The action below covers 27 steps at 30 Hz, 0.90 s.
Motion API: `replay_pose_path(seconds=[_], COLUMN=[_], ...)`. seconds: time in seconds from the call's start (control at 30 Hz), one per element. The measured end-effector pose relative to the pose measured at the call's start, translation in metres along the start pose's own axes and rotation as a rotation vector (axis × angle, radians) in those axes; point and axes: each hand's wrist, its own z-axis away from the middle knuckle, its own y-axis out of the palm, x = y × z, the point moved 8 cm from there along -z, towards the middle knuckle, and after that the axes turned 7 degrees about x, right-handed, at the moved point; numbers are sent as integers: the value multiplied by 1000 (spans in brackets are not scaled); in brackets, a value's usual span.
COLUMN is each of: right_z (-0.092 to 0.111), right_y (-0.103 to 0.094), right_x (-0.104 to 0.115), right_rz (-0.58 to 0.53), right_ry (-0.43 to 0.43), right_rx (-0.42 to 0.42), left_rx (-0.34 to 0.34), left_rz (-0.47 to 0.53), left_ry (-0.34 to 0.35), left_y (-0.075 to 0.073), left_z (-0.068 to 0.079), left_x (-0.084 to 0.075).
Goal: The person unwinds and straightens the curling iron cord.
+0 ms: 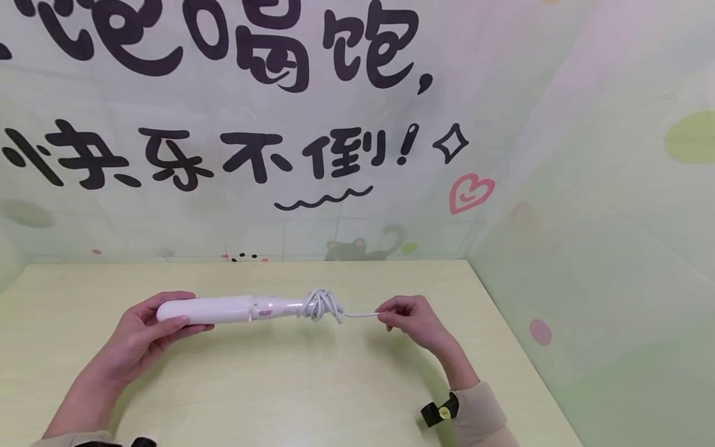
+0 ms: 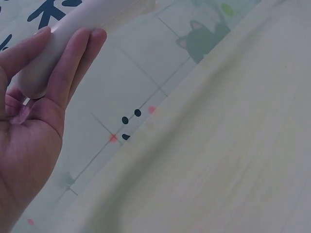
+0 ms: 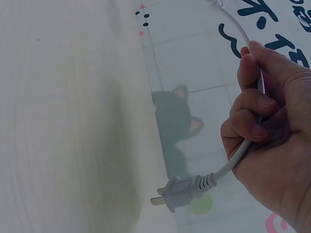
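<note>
A white, wand-shaped corded appliance [image 1: 212,309] lies level above the table, its rounded thick end to the left and its slimmer handle to the right. My left hand [image 1: 146,332] grips the rounded end, with the thumb on the near side and fingers beyond. Around the handle, the light-grey cord [image 1: 321,305] is wound in several loops. From these loops a short stretch runs straight to my right hand [image 1: 412,320], which pinches it between thumb and forefinger. In the right wrist view, the cord passes under the curled fingers, and a two-pin plug [image 3: 187,191] hangs out below the palm.
Beneath both hands spreads a pale wood-grain table [image 1: 268,385]. A printed backdrop [image 1: 240,223] with black characters rises at its far edge, and a pale green side wall [image 1: 614,279] borders the right. Each wrist carries a black strapped device [image 1: 440,411].
</note>
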Motion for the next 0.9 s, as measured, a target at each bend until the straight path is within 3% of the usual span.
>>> replay_pose_path(seconds=[0.33, 0.6, 0.9], right_z=[8, 12, 13], right_y=[-13, -25, -15], right_x=[-7, -3, -6], right_rz=[24, -23, -51], right_ry=[-6, -31, -48], right_rx=[-55, -98, 11], left_rx=[55, 54, 45], left_rz=[-1, 11, 20], left_ry=[-7, 20, 4], left_y=[4, 3, 1], left_z=[1, 2, 4], left_x=[-3, -3, -1])
